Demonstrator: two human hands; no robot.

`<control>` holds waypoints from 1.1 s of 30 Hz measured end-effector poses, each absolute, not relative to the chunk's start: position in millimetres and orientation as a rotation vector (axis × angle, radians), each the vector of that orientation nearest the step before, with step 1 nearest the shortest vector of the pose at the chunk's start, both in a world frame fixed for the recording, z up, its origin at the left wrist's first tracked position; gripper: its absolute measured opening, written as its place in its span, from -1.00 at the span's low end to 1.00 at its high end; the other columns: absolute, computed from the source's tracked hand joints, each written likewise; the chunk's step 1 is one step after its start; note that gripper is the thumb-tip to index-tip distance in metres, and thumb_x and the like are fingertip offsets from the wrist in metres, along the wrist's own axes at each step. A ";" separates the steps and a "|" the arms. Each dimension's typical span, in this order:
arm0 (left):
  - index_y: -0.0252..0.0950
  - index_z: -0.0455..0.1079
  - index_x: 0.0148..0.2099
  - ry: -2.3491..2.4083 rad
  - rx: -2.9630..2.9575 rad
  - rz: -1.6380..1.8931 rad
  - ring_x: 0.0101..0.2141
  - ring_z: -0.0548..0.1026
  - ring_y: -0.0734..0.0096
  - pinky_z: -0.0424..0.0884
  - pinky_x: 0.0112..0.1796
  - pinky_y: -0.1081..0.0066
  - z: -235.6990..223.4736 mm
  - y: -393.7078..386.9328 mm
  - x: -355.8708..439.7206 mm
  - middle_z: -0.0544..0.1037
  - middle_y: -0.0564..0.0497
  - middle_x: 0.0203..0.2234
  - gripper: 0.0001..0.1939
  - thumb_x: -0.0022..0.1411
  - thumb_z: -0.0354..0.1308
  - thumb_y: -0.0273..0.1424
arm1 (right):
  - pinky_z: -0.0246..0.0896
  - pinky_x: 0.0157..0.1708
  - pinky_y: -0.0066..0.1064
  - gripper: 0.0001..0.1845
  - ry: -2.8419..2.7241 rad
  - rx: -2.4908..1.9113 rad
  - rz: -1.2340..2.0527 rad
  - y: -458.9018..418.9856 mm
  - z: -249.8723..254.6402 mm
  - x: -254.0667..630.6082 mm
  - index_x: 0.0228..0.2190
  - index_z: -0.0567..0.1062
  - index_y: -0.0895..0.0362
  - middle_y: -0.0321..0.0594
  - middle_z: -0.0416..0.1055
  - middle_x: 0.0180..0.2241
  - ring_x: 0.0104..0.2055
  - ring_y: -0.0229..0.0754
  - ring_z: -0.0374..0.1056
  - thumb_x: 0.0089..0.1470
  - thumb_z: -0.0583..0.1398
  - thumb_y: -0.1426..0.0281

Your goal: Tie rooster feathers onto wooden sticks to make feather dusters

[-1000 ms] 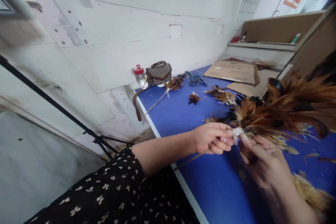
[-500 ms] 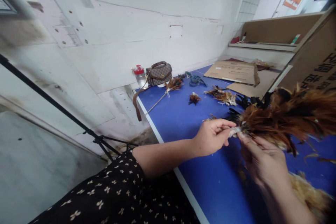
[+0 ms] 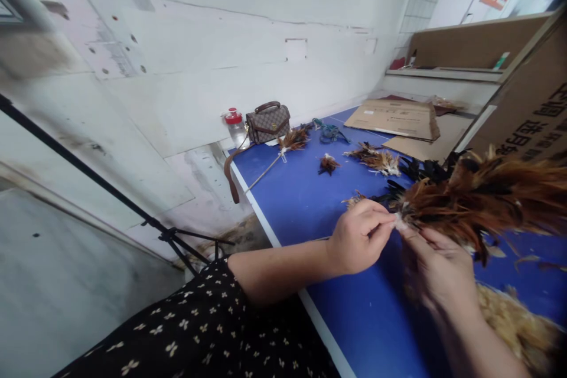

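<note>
A large feather duster (image 3: 482,198) with brown and black feathers lies across the right side, its bound base toward me. My right hand (image 3: 443,269) is closed around that base from below, thumb on top. With finger and thumb pinched, my left hand (image 3: 361,236) holds a whitish strip (image 3: 397,220) at the feathers' base. A short piece of thin stick shows behind my left wrist. Black feathers (image 3: 390,192) lie just beyond my fingers. Pale yellow feathers (image 3: 514,319) are heaped beside my right forearm.
On the blue table (image 3: 283,189) lie a smaller duster (image 3: 293,140), a small feather tuft (image 3: 328,164) and a feather bunch (image 3: 376,159). Behind are a handbag (image 3: 269,123), a red-lidded bottle (image 3: 235,127) and cardboard (image 3: 394,118). A tripod (image 3: 170,235) stands left.
My left hand has turned slightly and drawn closer against the duster's base, so less of the whitish strip shows. My right hand and the duster have shifted slightly left.
</note>
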State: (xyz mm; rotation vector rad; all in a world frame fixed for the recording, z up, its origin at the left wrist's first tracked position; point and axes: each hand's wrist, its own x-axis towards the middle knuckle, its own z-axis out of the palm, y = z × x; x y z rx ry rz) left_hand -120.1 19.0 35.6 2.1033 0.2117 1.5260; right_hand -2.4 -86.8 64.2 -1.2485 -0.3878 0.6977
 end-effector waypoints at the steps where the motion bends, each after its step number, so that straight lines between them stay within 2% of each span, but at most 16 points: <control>1: -0.32 0.66 0.04 0.190 2.123 1.526 -0.08 0.68 0.28 0.69 -0.04 0.23 32.8 18.0 -120.0 0.70 -0.22 -0.09 -0.81 0.57 0.26 -0.35 | -0.03 -0.72 -0.54 -0.35 -0.395 -1.256 0.704 -87.3 63.4 -1.6 -0.54 0.58 0.14 -0.40 0.31 -0.61 -0.61 -0.38 0.11 -0.60 0.78 0.19; 3: -0.35 0.65 0.10 0.153 2.159 1.515 -0.07 0.67 0.27 0.69 -0.02 0.22 28.3 17.3 -121.6 0.67 -0.24 -0.06 -0.78 0.57 0.25 -0.38 | -0.09 -0.72 -0.53 -0.33 -0.429 -1.260 0.717 -88.2 61.8 -0.2 -0.55 0.53 0.13 -0.43 0.25 -0.62 -0.62 -0.40 0.05 -0.54 0.78 0.14; 7: -0.38 0.63 0.18 0.129 2.264 1.479 -0.16 0.66 0.35 0.71 -0.07 0.29 23.1 20.7 -130.1 0.64 -0.25 -0.05 -0.73 0.60 0.21 -0.38 | -0.06 -0.70 -0.52 -0.32 -0.470 -1.250 0.737 -87.8 58.0 -0.1 -0.56 0.51 0.13 -0.42 0.24 -0.61 -0.59 -0.38 0.06 -0.51 0.78 0.11; 11: -0.37 0.65 0.14 0.207 2.408 1.363 -0.19 0.65 0.32 0.69 -0.10 0.30 21.7 25.7 -136.7 0.65 -0.22 -0.13 -0.72 0.64 0.14 -0.38 | -0.06 -0.69 -0.50 -0.28 -0.479 -1.260 0.728 -85.5 56.2 -4.4 -0.62 0.42 0.11 -0.44 0.17 -0.63 -0.59 -0.38 0.03 -0.51 0.78 0.13; 15: -0.35 0.69 0.06 0.237 2.277 1.322 -0.20 0.64 0.29 0.67 -0.07 0.26 24.8 28.5 -133.4 0.65 -0.20 -0.19 -0.72 0.62 0.17 -0.34 | 0.00 -0.66 -0.53 -0.34 -0.455 -1.221 0.780 -84.6 59.4 -9.8 -0.53 0.59 0.15 -0.38 0.31 -0.57 -0.55 -0.38 0.09 -0.55 0.78 0.13; 18: -0.31 0.72 -0.05 0.247 2.030 1.283 -0.22 0.62 0.31 0.63 -0.06 0.25 33.0 29.9 -126.9 0.66 -0.15 -0.25 -0.75 0.52 0.31 -0.25 | 0.05 -0.63 -0.56 -0.32 -0.469 -1.200 0.792 -85.8 64.4 -12.2 -0.45 0.69 0.17 -0.30 0.42 -0.52 -0.53 -0.37 0.15 -0.52 0.78 0.05; 20: -0.32 0.71 -0.08 0.250 1.798 1.181 -0.29 0.58 0.39 0.59 -0.15 0.29 42.5 30.4 -123.7 0.66 -0.12 -0.26 -0.69 0.44 0.40 -0.14 | 0.08 -0.62 -0.57 -0.34 -0.488 -1.167 0.760 -87.1 67.8 -13.1 -0.46 0.70 0.16 -0.31 0.39 -0.53 -0.52 -0.37 0.15 -0.47 0.77 0.02; 23: -0.37 0.65 -0.11 0.238 1.415 0.851 -0.41 0.49 0.51 0.44 -0.34 0.41 62.7 30.3 -123.9 0.63 -0.06 -0.34 -0.51 0.26 0.56 -0.01 | 0.11 -0.60 -0.58 -0.38 -0.481 -1.117 0.733 -89.2 71.5 -13.2 -0.46 0.71 0.16 -0.38 0.27 -0.56 -0.52 -0.39 0.12 -0.43 0.78 0.05; 26: -0.38 0.56 -0.18 0.231 1.148 0.584 -0.53 0.36 0.63 0.19 -0.50 0.51 84.3 29.5 -128.9 0.56 0.03 -0.43 -0.42 0.06 0.68 -0.04 | 0.16 -0.59 -0.58 -0.39 -0.459 -1.094 0.741 -91.1 74.2 -12.1 -0.46 0.72 0.16 -0.37 0.27 -0.55 -0.52 -0.41 0.13 -0.43 0.78 0.07; 29: -0.39 0.51 -0.25 0.160 0.975 0.384 -0.60 0.19 0.74 -0.04 -0.57 0.55 97.7 28.4 -134.0 0.45 0.08 -0.46 -0.51 0.08 0.67 -0.17 | 0.18 -0.59 -0.57 -0.40 -0.474 -1.079 0.756 -92.7 77.0 -10.3 -0.47 0.73 0.15 -0.40 0.22 -0.57 -0.55 -0.43 0.09 -0.45 0.78 0.08; 33: -0.38 0.46 -0.26 0.093 0.814 0.218 -0.61 0.04 0.77 -0.16 -0.59 0.56 97.2 25.7 -133.8 0.29 0.16 -0.47 -0.68 0.16 0.55 -0.37 | 0.23 -0.58 -0.51 -0.38 -0.495 -1.095 0.730 -94.0 81.2 -7.8 -0.38 0.80 0.12 -0.34 0.32 -0.56 -0.56 -0.37 0.14 -0.46 0.78 0.07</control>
